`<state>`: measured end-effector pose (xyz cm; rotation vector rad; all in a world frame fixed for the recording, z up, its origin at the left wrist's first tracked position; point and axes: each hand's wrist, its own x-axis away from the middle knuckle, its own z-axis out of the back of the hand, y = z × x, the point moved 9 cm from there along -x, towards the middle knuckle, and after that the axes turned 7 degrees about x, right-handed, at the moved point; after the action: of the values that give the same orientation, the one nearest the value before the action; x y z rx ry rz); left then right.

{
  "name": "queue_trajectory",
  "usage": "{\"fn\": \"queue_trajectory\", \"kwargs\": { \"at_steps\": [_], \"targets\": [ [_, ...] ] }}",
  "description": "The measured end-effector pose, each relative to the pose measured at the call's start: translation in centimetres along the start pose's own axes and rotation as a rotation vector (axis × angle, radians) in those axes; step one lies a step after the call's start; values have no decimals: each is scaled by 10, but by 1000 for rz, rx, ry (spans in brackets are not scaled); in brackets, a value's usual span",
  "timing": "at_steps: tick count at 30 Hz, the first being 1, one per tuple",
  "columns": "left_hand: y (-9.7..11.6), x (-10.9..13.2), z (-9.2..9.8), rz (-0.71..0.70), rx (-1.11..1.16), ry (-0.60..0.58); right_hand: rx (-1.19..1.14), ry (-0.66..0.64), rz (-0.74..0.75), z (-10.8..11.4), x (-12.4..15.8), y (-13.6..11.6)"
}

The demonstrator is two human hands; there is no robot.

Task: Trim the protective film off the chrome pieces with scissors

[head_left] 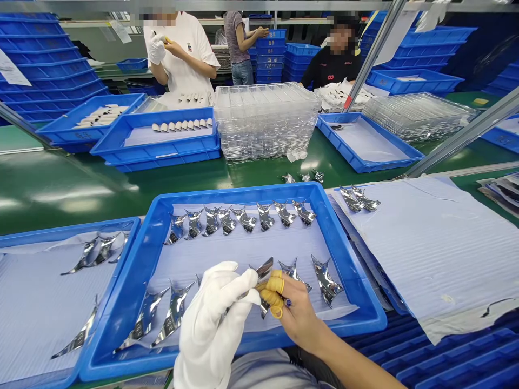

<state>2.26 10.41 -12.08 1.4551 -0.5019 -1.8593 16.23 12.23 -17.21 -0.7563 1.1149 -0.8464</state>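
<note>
My left hand (211,324), in a white glove, pinches a small curved chrome part (266,268) between thumb and fingers. My right hand (299,309), bare with yellow finger cots on its fingertips, closes on the part's right side. A small dark blue tip (288,302) shows between the right fingers; what it belongs to is hidden. Both hands are over a blue tray (140,254) lined with white paper. Its far row holds several similar chrome parts (265,217), and more lie near the front, some partly hidden by my hands.
Left of the tray, another blue tray (103,294) holds chrome parts. On the right, two chrome parts (360,199) rest on stacked paper-lined sheets (438,243). Clear plastic trays (265,121) are stacked across the green bench (77,183). Several people work beyond it. A metal post (377,59) slants at right.
</note>
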Motion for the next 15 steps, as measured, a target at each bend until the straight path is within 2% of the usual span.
{"fn": "queue_trajectory", "kwargs": {
  "at_steps": [5, 8, 10, 12, 13, 15],
  "targets": [
    [-9, 3, 4, 82, -4, 44, -108, -34, -104, -4, 0, 8],
    [-24, 9, 8, 270, -28, 114, -196, -59, -249, 3, 2, 22],
    [-40, 18, 12, 453, -70, 177, -244, -73, -394, 20, 5, 37],
    [-55, 28, 18, 604, -137, 246, -152, -44, -508, 57, 7, 53],
    [-61, 31, 22, 634, -157, 286, -28, -3, -539, 85, 6, 60],
    [-74, 34, 19, 654, -124, 261, 394, 139, -587, 159, 4, 67]
  ]
}}
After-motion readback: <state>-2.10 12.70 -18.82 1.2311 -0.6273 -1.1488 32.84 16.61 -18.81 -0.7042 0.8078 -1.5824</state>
